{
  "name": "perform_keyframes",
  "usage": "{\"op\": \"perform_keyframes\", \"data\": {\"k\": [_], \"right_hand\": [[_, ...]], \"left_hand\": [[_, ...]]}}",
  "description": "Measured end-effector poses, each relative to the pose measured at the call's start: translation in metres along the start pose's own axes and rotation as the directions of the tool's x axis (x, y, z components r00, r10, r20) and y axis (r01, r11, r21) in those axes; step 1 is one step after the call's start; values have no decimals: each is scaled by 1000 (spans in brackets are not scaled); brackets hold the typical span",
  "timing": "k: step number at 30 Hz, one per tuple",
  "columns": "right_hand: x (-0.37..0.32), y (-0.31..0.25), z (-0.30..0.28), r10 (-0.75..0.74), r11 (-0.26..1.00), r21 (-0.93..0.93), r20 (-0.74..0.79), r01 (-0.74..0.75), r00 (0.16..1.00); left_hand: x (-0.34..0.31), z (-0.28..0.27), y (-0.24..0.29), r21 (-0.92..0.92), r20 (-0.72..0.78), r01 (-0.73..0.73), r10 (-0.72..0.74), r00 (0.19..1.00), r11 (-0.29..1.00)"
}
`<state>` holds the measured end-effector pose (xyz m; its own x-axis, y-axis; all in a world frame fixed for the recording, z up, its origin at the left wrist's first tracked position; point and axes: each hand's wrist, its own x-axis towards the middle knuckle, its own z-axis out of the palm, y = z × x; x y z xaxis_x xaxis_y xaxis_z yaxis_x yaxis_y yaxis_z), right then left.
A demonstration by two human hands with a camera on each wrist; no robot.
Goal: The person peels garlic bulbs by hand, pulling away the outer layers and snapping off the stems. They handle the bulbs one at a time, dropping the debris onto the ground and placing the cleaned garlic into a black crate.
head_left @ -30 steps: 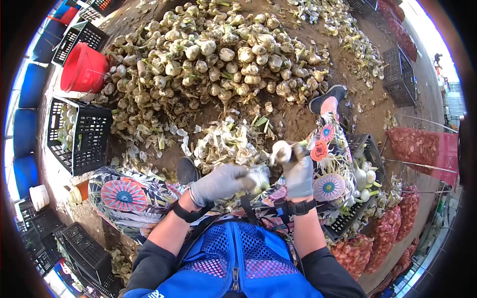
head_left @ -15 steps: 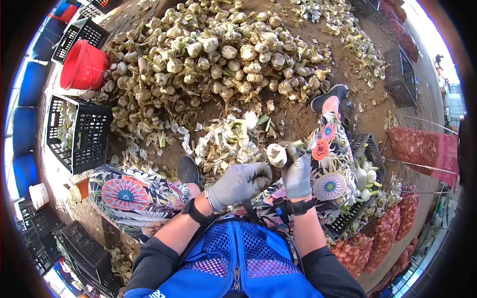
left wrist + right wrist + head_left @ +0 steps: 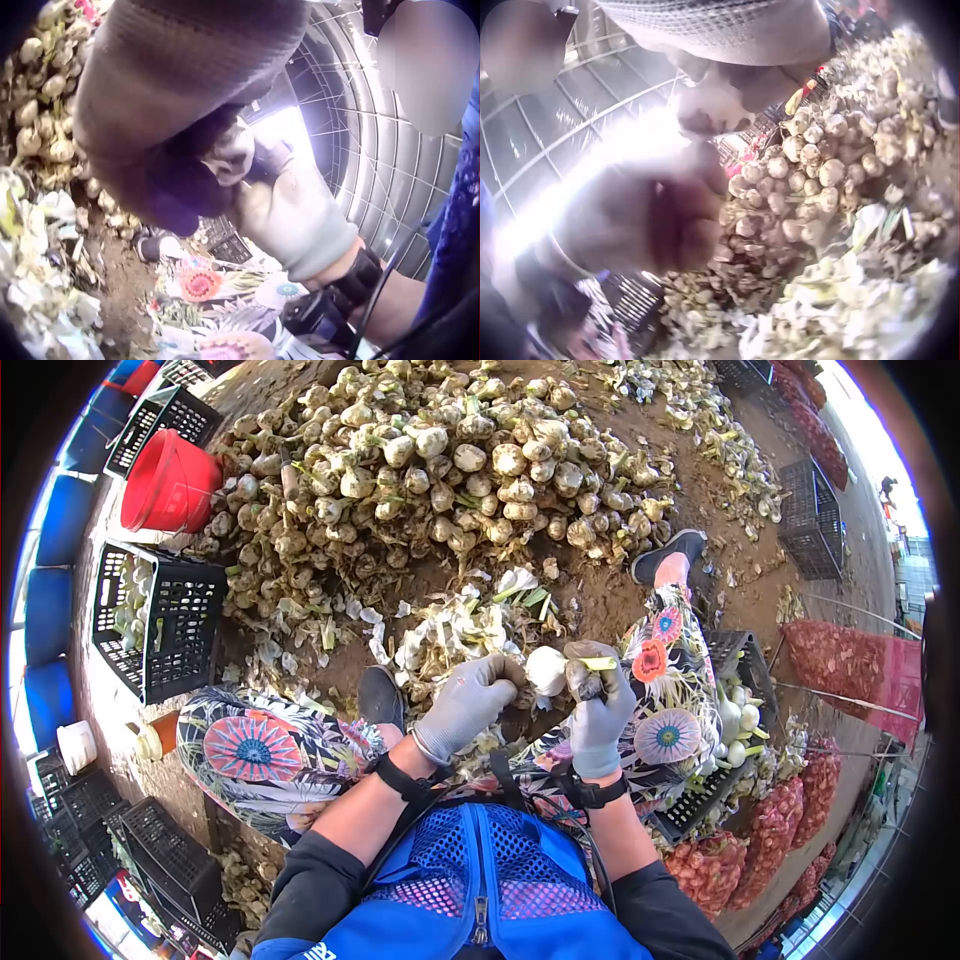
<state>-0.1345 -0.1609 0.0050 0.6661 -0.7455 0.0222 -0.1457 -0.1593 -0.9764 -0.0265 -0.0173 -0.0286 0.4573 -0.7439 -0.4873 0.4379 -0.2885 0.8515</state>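
Note:
My gloved right hand (image 3: 600,722) grips a garlic bulb (image 3: 546,671) by its short green stem (image 3: 598,663), the white head pointing left. Close to the bulb's left side is my gloved left hand (image 3: 468,700), its fingers curled in and nothing showing in them. In the left wrist view the bulb (image 3: 231,154) appears between the two hands, partly covered by the left one. Between my feet lies a heap of peeled skins and leaves (image 3: 455,635). The fingertips of both gloves are dark with dirt.
A large pile of unpeeled garlic (image 3: 440,480) fills the ground ahead. Black crates stand at left (image 3: 185,625) and by my right leg (image 3: 700,800), both with cleaned bulbs in them. A red bucket (image 3: 170,480) is at the left; red net sacks (image 3: 775,825) stand at the right.
The bulb has turned in my right hand, its stem now showing toward the right. My left hand moved right toward the bulb, then drew back slightly. A pale leafy scrap lies on the skin heap.

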Motion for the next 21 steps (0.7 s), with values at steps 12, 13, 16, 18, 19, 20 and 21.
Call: {"op": "perform_keyframes", "data": {"k": [12, 13, 16, 18, 19, 20, 21], "right_hand": [[2, -11, -1, 123, 988, 85, 32, -125, 992], [2, -8, -3, 123, 988, 84, 33, -126, 992], [2, 0, -3, -13, 999, 34, 46, 11, 999], [1, -5, -3, -11, 999, 51, 59, 8, 998], [2, -4, -3, -11, 999, 51, 58, 8, 998], [2, -4, -3, -54, 999, 7, 67, 53, 996], [2, -3, -3, -95, 995, -36, 79, 98, 992]], "left_hand": [[-13, 3, 31, 81, -3, 1, -1, 1000, 997], [-13, 4, 27, 80, -3, 2, -1, 1000, 997], [-10, 3, 20, 110, -44, -46, 51, 998, 993], [-12, -1, 28, 355, -69, -33, 61, 996, 934], [-11, -1, 27, 355, -68, -33, 61, 996, 934], [-10, -2, 25, 366, -85, -43, 80, 993, 929], [-9, -2, 24, 378, -103, -52, 98, 990, 925]]}}
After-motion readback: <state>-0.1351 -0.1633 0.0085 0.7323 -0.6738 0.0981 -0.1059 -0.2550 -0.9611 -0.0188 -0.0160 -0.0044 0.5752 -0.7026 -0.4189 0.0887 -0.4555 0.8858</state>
